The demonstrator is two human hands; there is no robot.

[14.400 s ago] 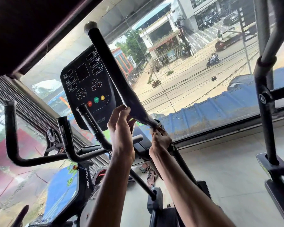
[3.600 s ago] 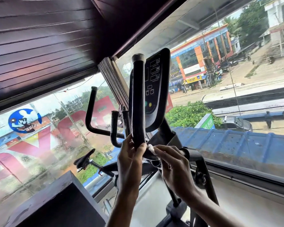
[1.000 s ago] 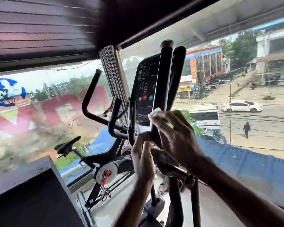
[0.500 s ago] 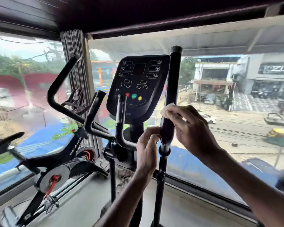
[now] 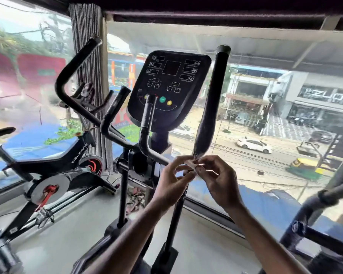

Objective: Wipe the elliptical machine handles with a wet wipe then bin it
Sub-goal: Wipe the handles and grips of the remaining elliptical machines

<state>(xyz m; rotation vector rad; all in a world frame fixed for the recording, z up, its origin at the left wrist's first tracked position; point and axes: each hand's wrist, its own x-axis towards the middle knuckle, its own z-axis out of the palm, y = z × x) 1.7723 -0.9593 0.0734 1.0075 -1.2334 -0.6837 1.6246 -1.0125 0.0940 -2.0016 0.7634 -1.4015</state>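
Observation:
The elliptical's right black handle (image 5: 211,99) stands upright in front of me, beside the dark console (image 5: 168,86). Its left long handle (image 5: 75,62) curves up at the left, and two short inner grips (image 5: 147,119) rise below the console. Just under the right handle's lower end, my left hand (image 5: 172,180) and my right hand (image 5: 216,178) meet and together pinch a small crumpled white wet wipe (image 5: 192,165). Neither hand touches the handle.
A black exercise bike (image 5: 53,169) stands at the left by the window. Another machine's black frame (image 5: 325,204) fills the lower right. Big windows close off the front. A pile of rags (image 5: 135,198) lies on the grey floor by the elliptical's post.
Both hands have come off the right handle and dropped below its lower end, now holding the wipe between them. The view has swung further right.

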